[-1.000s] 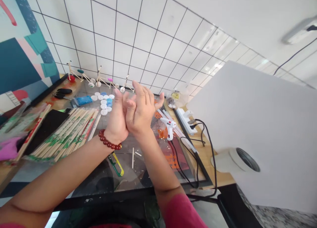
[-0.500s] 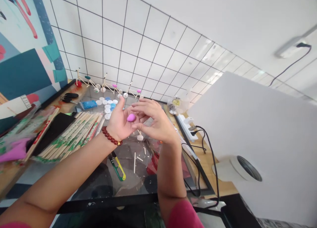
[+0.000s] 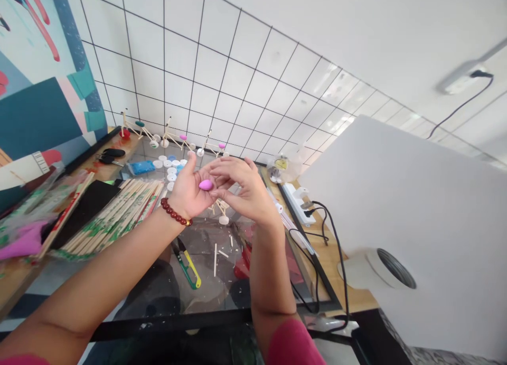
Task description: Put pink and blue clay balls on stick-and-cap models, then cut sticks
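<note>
My left hand (image 3: 189,189) is turned palm up, its thumb raised, and carries a small pink clay lump (image 3: 206,185) on the palm. The lump is smooth and tapers to a point toward the right. From the right, my right hand (image 3: 246,192) reaches over the left fingers, its own fingers curved and apart. Its thumb tip is close to the lump's pointed end; whether they touch I cannot tell. Just behind the hands, part of a wooden-stick frame with a white wheel (image 3: 224,220) shows; the rest is hidden.
Green-and-yellow snips (image 3: 189,267) and stick offcuts (image 3: 215,259) lie on the glass top. Bundled wooden sticks (image 3: 114,217) are at left, white discs (image 3: 171,170) and stick models (image 3: 164,135) behind. A power strip (image 3: 298,204) with black cables runs along the right.
The pink lump has gone from rounder to more pointed and sits slightly further left. Both hands have shifted a little left, my right hand staying close over the left fingers.
</note>
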Available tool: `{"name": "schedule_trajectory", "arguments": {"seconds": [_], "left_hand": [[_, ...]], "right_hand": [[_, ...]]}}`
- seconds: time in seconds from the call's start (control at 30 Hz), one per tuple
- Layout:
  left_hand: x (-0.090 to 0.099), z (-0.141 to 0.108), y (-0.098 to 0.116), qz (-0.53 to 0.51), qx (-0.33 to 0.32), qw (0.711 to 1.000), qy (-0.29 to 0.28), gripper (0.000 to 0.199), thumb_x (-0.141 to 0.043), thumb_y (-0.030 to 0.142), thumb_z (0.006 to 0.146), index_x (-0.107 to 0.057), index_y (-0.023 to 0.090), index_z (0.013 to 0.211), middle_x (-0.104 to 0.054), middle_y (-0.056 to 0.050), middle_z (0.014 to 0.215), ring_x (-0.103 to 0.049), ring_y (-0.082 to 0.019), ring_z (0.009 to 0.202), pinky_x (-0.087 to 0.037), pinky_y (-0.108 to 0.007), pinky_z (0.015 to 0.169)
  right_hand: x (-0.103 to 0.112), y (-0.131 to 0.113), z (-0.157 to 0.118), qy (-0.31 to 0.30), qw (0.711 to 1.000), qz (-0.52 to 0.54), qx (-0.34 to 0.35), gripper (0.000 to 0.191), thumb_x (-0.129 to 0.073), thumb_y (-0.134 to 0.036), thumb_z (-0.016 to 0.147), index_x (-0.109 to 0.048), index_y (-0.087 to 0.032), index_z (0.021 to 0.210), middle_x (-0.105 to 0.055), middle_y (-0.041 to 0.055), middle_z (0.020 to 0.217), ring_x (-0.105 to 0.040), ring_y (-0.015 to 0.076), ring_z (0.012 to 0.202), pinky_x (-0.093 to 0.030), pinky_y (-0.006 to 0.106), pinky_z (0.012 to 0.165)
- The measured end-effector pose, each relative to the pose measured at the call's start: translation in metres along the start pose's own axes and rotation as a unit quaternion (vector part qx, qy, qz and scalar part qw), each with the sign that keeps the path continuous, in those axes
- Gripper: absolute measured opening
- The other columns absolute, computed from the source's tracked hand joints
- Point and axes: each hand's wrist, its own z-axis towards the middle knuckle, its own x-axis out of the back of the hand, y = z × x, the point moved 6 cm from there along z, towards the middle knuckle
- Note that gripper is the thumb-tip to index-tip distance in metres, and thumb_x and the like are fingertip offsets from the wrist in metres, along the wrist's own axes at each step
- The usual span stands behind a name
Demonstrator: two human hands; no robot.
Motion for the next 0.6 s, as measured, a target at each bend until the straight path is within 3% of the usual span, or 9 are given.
{"name": "schedule_trajectory", "arguments": {"seconds": [0.17, 0.27, 0.37, 0.5, 0.6], "left_hand": [[0.004, 0.004, -0.004, 0.005, 0.004, 1.000, 0.010, 0.070, -0.021, 0.062, 0.102, -0.070, 0.011, 0.099, -0.058, -0.003, 0.050, -0.060, -0.017, 0.046, -0.043, -0.023, 0.036], [0.002, 0.005, -0.007, -0.008, -0.008, 1.000, -0.005, 0.067, -0.022, 0.059, 0.103, -0.069, 0.012, 0.099, -0.064, -0.004, 0.058, -0.063, -0.014, 0.049, -0.053, -0.022, 0.047], [-0.001, 0.004, -0.008, -0.015, -0.015, 1.000, -0.016, 0.065, -0.022, 0.057, 0.104, -0.069, 0.013, 0.094, -0.067, -0.002, 0.058, -0.059, -0.010, 0.044, -0.057, -0.021, 0.054], [-0.003, 0.002, -0.013, 0.007, 0.014, 1.000, -0.011, 0.064, -0.024, 0.056, 0.104, -0.069, 0.014, 0.089, -0.064, -0.001, 0.052, -0.056, -0.010, 0.038, -0.052, -0.020, 0.046], [-0.002, 0.002, -0.022, 0.047, 0.045, 0.998, 0.004, 0.062, -0.026, 0.053, 0.105, -0.071, 0.013, 0.092, -0.065, -0.002, 0.053, -0.061, -0.013, 0.043, -0.053, -0.021, 0.047]], "right_hand": [[-0.009, 0.001, 0.002, -0.021, 0.999, -0.030, 0.003, 0.018, -0.069, -0.025, 0.089, -0.073, -0.030, 0.106, -0.073, 0.0009, 0.124, -0.051, 0.0275, 0.138, -0.015, 0.059, 0.122], [-0.006, 0.001, 0.005, 0.075, 0.995, -0.052, -0.029, 0.024, -0.058, -0.026, 0.096, -0.069, -0.030, 0.116, -0.070, 0.0021, 0.131, -0.053, 0.0238, 0.135, -0.019, 0.054, 0.122], [-0.004, 0.000, 0.006, 0.169, 0.976, -0.111, -0.078, 0.027, -0.049, -0.025, 0.100, -0.068, -0.030, 0.118, -0.068, 0.0024, 0.134, -0.049, 0.0237, 0.140, -0.015, 0.054, 0.122], [-0.006, 0.001, 0.006, 0.217, 0.961, -0.129, -0.112, 0.031, -0.043, -0.027, 0.102, -0.069, -0.031, 0.118, -0.067, 0.0040, 0.134, -0.044, 0.0264, 0.143, -0.011, 0.058, 0.122], [-0.005, 0.005, 0.004, 0.253, 0.951, -0.120, -0.127, 0.031, -0.044, -0.032, 0.101, -0.070, -0.031, 0.117, -0.066, 0.0061, 0.134, -0.042, 0.0304, 0.145, -0.007, 0.062, 0.122]]}}
